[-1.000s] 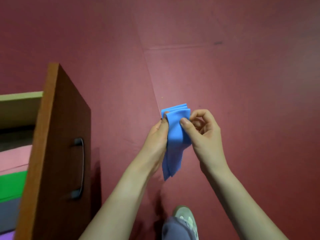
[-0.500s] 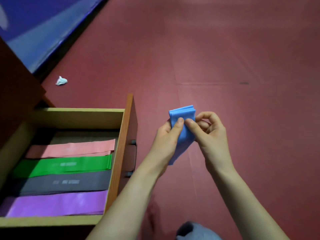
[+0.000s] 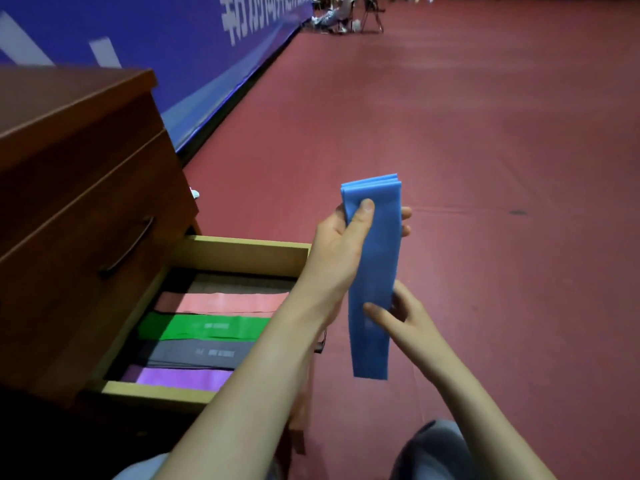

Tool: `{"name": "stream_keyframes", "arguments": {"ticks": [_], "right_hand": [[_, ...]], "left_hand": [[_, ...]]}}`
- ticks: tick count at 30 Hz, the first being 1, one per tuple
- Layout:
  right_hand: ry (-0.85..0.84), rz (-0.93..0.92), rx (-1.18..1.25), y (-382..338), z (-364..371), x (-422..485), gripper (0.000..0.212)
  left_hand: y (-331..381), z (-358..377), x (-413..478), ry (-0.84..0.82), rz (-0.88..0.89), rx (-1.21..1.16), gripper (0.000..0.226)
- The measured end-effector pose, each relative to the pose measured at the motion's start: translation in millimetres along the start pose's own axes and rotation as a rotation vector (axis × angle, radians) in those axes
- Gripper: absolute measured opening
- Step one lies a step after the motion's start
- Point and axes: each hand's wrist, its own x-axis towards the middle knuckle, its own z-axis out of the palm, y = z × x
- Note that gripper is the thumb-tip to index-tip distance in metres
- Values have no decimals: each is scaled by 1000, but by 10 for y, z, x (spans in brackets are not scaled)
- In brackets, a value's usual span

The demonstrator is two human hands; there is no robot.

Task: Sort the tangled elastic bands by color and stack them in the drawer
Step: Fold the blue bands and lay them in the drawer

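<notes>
A folded blue elastic band (image 3: 374, 268) hangs upright in front of me, to the right of the open drawer (image 3: 242, 252). My left hand (image 3: 341, 237) grips its top end, thumb on the front. My right hand (image 3: 398, 315) pinches its lower middle. Flat in the drawer lie a pink band (image 3: 221, 303), a green band (image 3: 204, 327), a dark grey band (image 3: 197, 353) and a purple band (image 3: 180, 377), side by side. My left forearm hides their right ends.
The brown wooden cabinet (image 3: 76, 174) stands at the left with a shut upper drawer and handle (image 3: 128, 245). A blue barrier wall (image 3: 194, 46) runs behind it. Red floor (image 3: 485, 133) spreads to the right. Chairs and a person sit far back (image 3: 346, 15). My knee (image 3: 433, 452) shows below.
The view has swung up and left, showing the cabinet and wall. The blue band now hangs longer; my right hand has slid down from its top to its lower middle.
</notes>
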Motion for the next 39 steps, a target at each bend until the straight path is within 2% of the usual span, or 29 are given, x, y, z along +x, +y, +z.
{"name": "stream_keyframes", "arguments": {"ticks": [4,10,15,18,22,26,32,35,39], "right_hand": [[-76,113,5,12,304,-123,41],[-161,232,24,63,758,-204,34],[-116,278,57,89,965,-262,28],[-87,274,188,63,1011,-211,14],[1,301,413,40,1006,-102,19],[97,336,477,17,916,92,13],[166,362,209,-57,927,456,11],[173,388,154,-18,947,610,11],[174,439,96,65,929,738,12]], "left_hand": [[251,-235,-113,2,-3,-21,27],[590,-641,-289,92,21,-26,28],[872,-939,-310,162,77,-84,31],[964,-1190,-289,209,110,-157,31],[933,-1528,-216,310,163,-285,29],[711,-1947,-144,452,185,-385,30],[190,-2400,-157,643,52,-543,37],[-72,-2538,-124,705,-18,-599,40],[-358,-2643,3,728,-71,-514,39]]}}
